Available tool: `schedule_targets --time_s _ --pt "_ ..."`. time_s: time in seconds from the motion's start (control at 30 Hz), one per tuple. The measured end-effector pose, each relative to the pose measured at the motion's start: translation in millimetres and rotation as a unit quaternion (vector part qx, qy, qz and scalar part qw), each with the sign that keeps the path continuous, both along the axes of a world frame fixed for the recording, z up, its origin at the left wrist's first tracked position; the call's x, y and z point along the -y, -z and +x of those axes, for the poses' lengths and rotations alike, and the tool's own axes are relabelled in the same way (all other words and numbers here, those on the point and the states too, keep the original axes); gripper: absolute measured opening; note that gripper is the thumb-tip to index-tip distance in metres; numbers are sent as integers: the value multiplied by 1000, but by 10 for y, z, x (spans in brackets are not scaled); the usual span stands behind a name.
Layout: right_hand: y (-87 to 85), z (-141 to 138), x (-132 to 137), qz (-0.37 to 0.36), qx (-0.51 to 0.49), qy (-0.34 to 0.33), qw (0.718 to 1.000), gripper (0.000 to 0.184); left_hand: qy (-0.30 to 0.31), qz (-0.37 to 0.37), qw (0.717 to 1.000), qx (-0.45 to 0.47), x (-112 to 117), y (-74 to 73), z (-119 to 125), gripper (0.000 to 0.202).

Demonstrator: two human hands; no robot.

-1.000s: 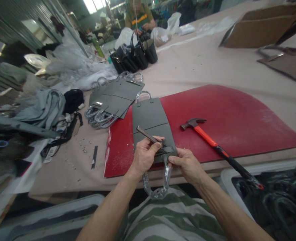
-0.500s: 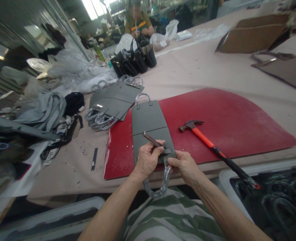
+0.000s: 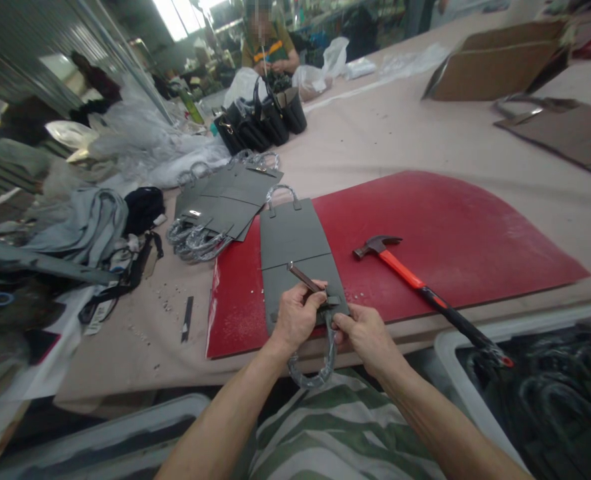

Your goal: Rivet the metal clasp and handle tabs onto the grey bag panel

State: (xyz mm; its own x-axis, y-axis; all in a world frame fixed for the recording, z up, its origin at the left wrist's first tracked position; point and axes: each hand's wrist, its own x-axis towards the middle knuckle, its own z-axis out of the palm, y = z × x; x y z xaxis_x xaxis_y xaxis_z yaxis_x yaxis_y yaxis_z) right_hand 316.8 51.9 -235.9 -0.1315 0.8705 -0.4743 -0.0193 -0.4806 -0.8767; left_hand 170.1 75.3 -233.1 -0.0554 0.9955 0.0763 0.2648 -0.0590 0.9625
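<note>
A flat grey bag panel (image 3: pixel 293 248) lies on the red mat (image 3: pixel 450 240), with one wrapped handle at its far end and another wrapped handle (image 3: pixel 315 363) hanging over the near table edge. My left hand (image 3: pixel 295 315) is closed around a thin dark metal tool (image 3: pixel 303 277) that points up and away from the panel's near edge. My right hand (image 3: pixel 363 333) pinches the panel's near edge beside the handle tab.
A hammer (image 3: pixel 415 283) with an orange and black handle lies on the mat to the right. A stack of grey panels (image 3: pixel 225 207) sits left of the mat. Finished dark bags (image 3: pixel 263 120) stand farther back near another person. Cardboard (image 3: pixel 500 60) lies far right.
My hands have stayed at the panel's near edge, and the tool sits a little lower in my left hand. The view shifted slightly. Nothing was let go.
</note>
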Motion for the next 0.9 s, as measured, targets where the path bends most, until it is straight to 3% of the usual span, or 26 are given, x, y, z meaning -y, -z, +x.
schedule_targets --time_s 0.6,0.8,0.9 --pt "-19 74 52 -5 -15 -26 1000 28 9 6 1000 -23 -2 51 3 18" --pt "-69 299 40 -14 60 -89 994 40 37 74 995 -61 72 121 69 17" --pt "-145 623 -28 106 215 -74 968 42 43 108 990 -75 110 147 104 14"
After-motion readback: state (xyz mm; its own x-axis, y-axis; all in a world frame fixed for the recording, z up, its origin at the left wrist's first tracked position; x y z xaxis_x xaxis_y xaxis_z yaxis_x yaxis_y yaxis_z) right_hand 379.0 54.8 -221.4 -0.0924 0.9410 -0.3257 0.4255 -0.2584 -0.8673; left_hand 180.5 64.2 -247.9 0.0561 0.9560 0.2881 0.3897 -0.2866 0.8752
